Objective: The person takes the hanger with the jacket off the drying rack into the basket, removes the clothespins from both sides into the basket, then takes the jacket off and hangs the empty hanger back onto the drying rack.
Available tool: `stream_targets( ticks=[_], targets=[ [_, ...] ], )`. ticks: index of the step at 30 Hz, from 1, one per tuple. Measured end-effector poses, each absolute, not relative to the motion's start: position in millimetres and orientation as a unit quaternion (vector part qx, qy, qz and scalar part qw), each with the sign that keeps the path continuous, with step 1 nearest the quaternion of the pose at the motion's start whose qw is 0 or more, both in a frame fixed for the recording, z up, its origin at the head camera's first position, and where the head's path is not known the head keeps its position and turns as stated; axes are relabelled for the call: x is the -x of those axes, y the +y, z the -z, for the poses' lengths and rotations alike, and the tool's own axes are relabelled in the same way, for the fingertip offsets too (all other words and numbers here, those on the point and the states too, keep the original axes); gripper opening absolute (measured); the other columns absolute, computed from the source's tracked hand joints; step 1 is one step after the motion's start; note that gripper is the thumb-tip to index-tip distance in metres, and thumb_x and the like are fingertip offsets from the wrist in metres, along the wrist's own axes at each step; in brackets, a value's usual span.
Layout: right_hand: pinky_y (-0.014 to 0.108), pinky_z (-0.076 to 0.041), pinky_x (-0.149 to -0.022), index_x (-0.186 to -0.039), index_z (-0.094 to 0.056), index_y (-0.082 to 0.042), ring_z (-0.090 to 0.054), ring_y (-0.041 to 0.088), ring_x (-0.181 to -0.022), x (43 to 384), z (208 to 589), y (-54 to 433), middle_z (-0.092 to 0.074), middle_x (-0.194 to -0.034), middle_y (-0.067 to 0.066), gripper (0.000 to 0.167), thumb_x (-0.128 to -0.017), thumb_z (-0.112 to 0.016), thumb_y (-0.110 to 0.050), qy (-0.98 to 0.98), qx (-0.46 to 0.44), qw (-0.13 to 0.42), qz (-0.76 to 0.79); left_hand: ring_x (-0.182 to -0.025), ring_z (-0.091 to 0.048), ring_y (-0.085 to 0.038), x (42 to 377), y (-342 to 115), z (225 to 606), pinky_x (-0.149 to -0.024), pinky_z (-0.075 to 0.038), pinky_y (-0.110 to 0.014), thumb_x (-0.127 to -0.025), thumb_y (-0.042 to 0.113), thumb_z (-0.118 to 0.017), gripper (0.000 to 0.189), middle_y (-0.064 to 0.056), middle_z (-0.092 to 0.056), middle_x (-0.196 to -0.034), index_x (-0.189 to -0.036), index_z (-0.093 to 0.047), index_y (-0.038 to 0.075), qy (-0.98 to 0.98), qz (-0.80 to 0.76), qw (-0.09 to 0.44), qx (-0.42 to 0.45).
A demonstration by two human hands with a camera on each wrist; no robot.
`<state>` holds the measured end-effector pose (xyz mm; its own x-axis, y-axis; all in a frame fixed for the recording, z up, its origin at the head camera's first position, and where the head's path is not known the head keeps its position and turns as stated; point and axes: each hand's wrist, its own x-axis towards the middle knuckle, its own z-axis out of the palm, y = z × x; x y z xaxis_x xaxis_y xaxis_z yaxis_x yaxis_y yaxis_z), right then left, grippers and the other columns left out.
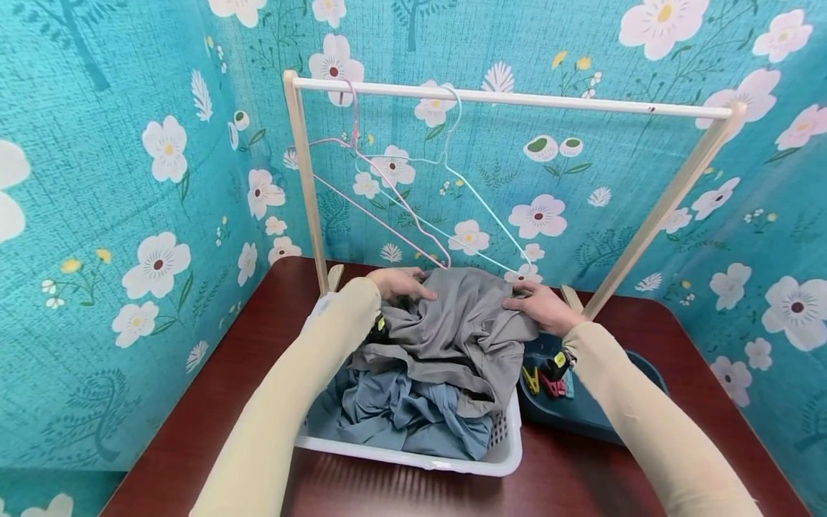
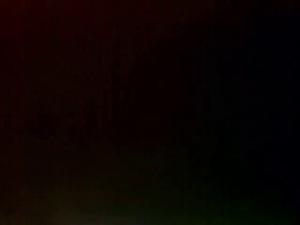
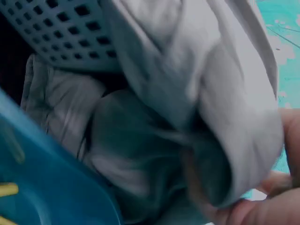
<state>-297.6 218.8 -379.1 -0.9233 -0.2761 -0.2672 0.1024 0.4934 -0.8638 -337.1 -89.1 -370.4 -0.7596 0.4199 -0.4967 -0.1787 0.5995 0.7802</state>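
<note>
A crumpled grey garment [image 1: 461, 316] is spread over a white plastic laundry basket [image 1: 413, 457]; its exact kind cannot be made out. My left hand [image 1: 402, 283] grips its upper left part, thumb on top, with the other fingers partly hidden by the cloth. On the far side, my right hand [image 1: 545, 307] pinches the upper right edge. In the right wrist view a thumb and fingers [image 3: 262, 211] hold a fold of the grey cloth [image 3: 243, 122], which hangs down beside the basket. Blue-grey clothing [image 1: 400, 416] lies lower in the basket. The left wrist view is almost black.
Pink [image 1: 394, 187] and light blue [image 1: 481, 194] hangers hang from a white rail [image 1: 517, 98] on wooden posts. A dark blue tray [image 1: 597, 416] with yellow [image 1: 531, 379], red and blue clothespins stands right of the basket. Everything stands on a dark red table [image 1: 213, 409].
</note>
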Motion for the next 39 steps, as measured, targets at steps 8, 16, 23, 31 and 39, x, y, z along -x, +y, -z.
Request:
stream_targets(
  ticks=[8,16,23,31,39],
  targets=[
    [0.031,-0.052,-0.072,-0.13,-0.05,0.004,-0.058,0.021,-0.093,292,371,205,-0.042,-0.134,0.023,0.038,-0.095,-0.057,-0.009,0.844,0.034,0.075,0.53,-0.072,-0.041,-0.013,331,-73,370,-0.062,-0.032,-0.026,-0.089,0.003,-0.062,0.009,-0.003,-0.048,-0.083,-0.085,-0.056,0.007,0.921,-0.288,0.223,-0.136],
    [0.021,-0.05,-0.072,-0.127,-0.056,0.004,-0.057,0.006,-0.087,281,359,189,-0.052,-0.123,0.018,0.036,-0.095,-0.059,-0.012,0.818,0.035,-0.005,0.574,-0.055,-0.016,-0.015,320,-95,356,-0.056,-0.021,-0.03,-0.083,-0.009,-0.05,0.035,0.001,-0.02,-0.061,-0.064,-0.032,0.013,0.896,-0.398,0.104,-0.165],
    [0.026,-0.053,-0.069,-0.123,-0.057,0.008,-0.062,0.005,-0.078,268,358,180,-0.055,-0.117,0.019,0.036,-0.094,-0.06,-0.012,0.796,0.042,0.005,0.603,-0.06,-0.028,-0.017,293,-117,328,-0.06,-0.028,-0.03,-0.089,0.002,-0.061,0.032,-0.001,-0.026,-0.066,-0.07,-0.036,0.01,0.885,-0.413,0.09,-0.196],
    [0.035,-0.047,-0.07,-0.118,-0.065,-0.004,-0.057,0.021,-0.081,239,366,162,-0.054,-0.126,0.017,0.028,-0.092,-0.063,-0.014,0.862,0.159,0.061,0.478,-0.055,-0.029,-0.014,247,-122,326,-0.058,-0.028,-0.027,-0.089,0.006,-0.063,0.037,0.001,-0.029,-0.063,-0.067,-0.035,0.013,0.906,-0.272,0.097,-0.309],
    [0.039,-0.046,-0.086,-0.12,-0.061,-0.004,-0.056,0.024,-0.107,226,364,140,-0.058,-0.119,0.011,0.034,-0.1,-0.048,-0.029,0.878,0.328,0.189,0.293,-0.053,-0.036,-0.012,227,-98,352,-0.056,-0.031,-0.025,-0.095,0.013,-0.057,0.03,0.002,-0.038,-0.059,-0.067,-0.047,0.013,0.903,-0.11,0.191,-0.369]
  ],
)
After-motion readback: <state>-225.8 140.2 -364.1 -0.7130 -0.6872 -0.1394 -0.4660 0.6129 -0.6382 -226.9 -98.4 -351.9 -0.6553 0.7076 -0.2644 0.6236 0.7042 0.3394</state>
